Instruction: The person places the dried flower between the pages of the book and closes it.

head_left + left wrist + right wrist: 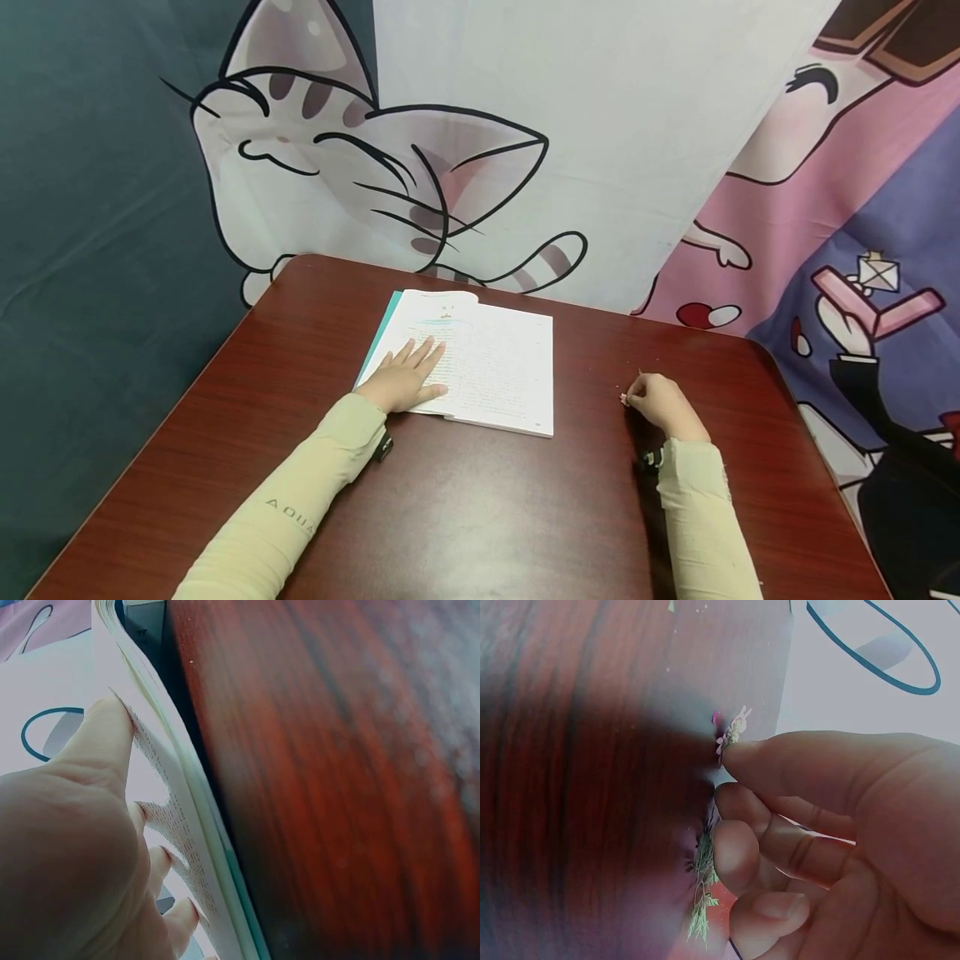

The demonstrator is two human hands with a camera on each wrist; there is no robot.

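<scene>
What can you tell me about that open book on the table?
The book lies open, pages up, on the reddish-brown table. Its pages look like white paper, with print too small to read and a small picture near the left page's top. A teal edge shows along its left side. The left hand rests there, fingers spread.

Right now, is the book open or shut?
Open: the book lies spread face-up on the table, print showing either side of the fold, and the left hand rests on it.
</scene>
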